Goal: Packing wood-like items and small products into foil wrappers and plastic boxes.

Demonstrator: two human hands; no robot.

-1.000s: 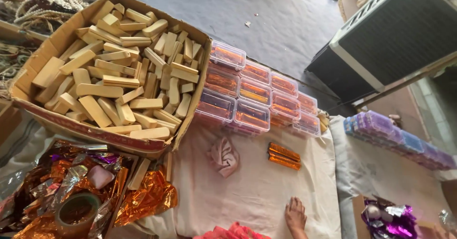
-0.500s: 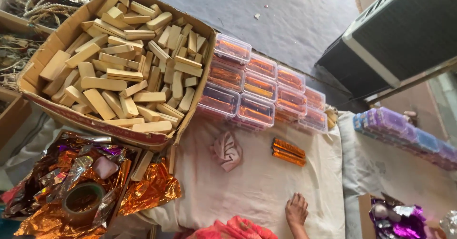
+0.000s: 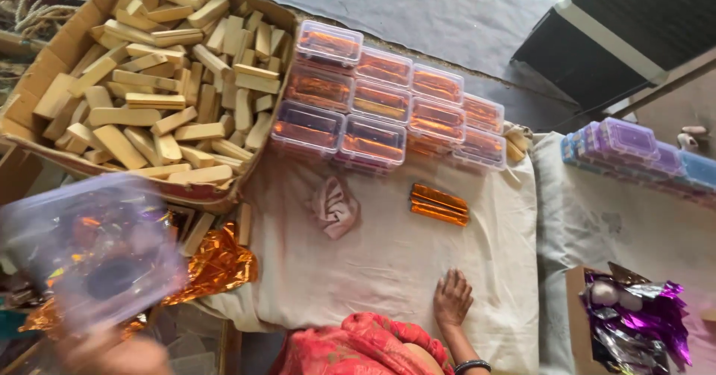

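My left hand [image 3: 112, 354] shows as a blurred shape at the bottom left. It holds up a clear plastic box [image 3: 93, 252], also blurred by motion, over crumpled orange foil [image 3: 216, 267]. My right hand is out of view. A bare foot [image 3: 453, 300] with a dark anklet rests on the cream cloth [image 3: 388, 270], beside a knee in red fabric [image 3: 358, 345]. Three orange foil-wrapped sticks [image 3: 438, 204] lie on the cloth, with a crumpled pink rag [image 3: 333, 207] to their left.
A big cardboard carton [image 3: 45, 69] full of pale wooden blocks stands at the upper left. Several clear lidded boxes [image 3: 373, 140] holding orange sticks are stacked beside it. Purple-filled boxes [image 3: 630, 145] sit at the right, purple foil [image 3: 641, 323] at the lower right, and a dark cooler [image 3: 634, 24] behind.
The clear plastic box has come up into view at the lower left in my left hand. The view has moved closer to the cloth. The foot has stayed put.
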